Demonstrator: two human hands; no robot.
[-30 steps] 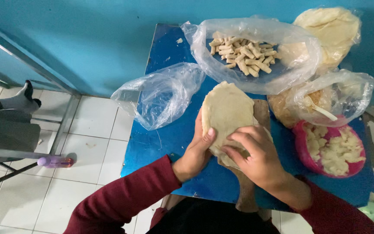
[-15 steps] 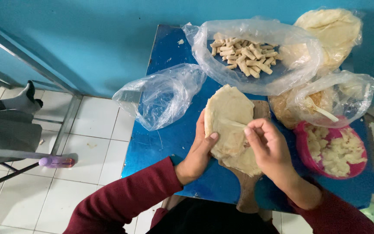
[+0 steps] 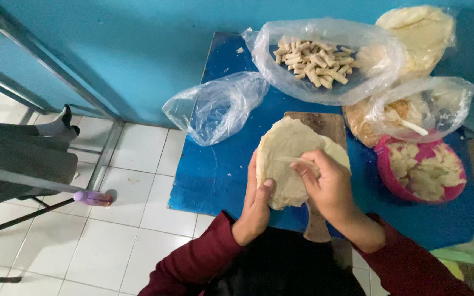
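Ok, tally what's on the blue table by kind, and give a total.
Clear plastic bags: 4, one empty, one of pale sticks, two of dough
Pink bowl: 1
Wooden board: 1
Flat dough sheet, held by left hand and right hand: 1
Total: 7

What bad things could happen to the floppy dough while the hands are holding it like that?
The thin dough sheet might tear where the right hand pinches it, since it looks soft and droops over the left hand. It could also slip down onto the wooden board. The pink bowl of filling sits close to the right arm, so an elbow bump might knock it.
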